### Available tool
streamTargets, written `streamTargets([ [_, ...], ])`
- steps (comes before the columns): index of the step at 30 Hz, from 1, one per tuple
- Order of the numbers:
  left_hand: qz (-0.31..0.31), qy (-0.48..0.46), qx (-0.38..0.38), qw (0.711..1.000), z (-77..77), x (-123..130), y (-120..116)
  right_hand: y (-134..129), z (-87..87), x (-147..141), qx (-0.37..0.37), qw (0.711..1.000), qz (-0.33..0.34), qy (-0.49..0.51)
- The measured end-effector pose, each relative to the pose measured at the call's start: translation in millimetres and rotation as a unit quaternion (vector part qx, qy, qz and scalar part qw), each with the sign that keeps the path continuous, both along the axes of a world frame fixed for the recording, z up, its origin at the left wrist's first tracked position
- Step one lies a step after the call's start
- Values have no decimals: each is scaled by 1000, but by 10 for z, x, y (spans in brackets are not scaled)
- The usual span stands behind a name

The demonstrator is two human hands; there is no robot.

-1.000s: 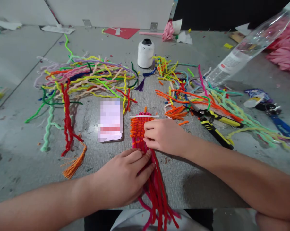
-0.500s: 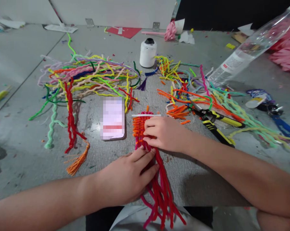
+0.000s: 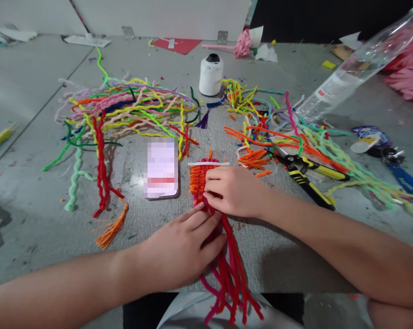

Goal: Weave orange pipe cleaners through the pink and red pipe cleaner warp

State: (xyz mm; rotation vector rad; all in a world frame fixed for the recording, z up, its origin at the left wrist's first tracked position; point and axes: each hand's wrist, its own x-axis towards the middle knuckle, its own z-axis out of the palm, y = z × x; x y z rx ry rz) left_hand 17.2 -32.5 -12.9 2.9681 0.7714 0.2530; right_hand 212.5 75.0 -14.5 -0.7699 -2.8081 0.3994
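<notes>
The woven piece (image 3: 195, 179) lies on the table (image 3: 38, 228) in front of the person, its orange rows already filling the upper part beneath a white bar (image 3: 208, 163), while the red and magenta strands (image 3: 232, 274) below hang loose and unwoven past the table's near edge. The right hand (image 3: 237, 189) curls over the rows' right side and the left hand (image 3: 189, 237) lies palm down, fingers close together, across the strands; whether either grips cannot be told. Beyond, to the right, short orange pieces (image 3: 253, 158) lie unused near the pliers (image 3: 309, 187).
</notes>
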Motion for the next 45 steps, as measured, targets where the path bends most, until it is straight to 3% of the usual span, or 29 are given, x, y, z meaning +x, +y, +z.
streamTargets([
  [5,39,37,21,998,-15,45,-116,20,-23,-54,-34,999,14,29],
  [20,18,38,14,999,-36,48,-143,21,-122,-96,-18,999,18,28],
  [26,141,38,-29,989,9,23,-189,112,-50,-48,-118,990,23,73],
  [29,171,36,-26,984,10,9,-195,116,-31,-46,-121,990,14,73],
  [38,147,54,-7,988,1,12,-157,49,-74,-110,-84,995,-12,51],
  [45,152,23,-11,988,54,-6,-131,41,-70,-120,-111,991,-21,74],
])
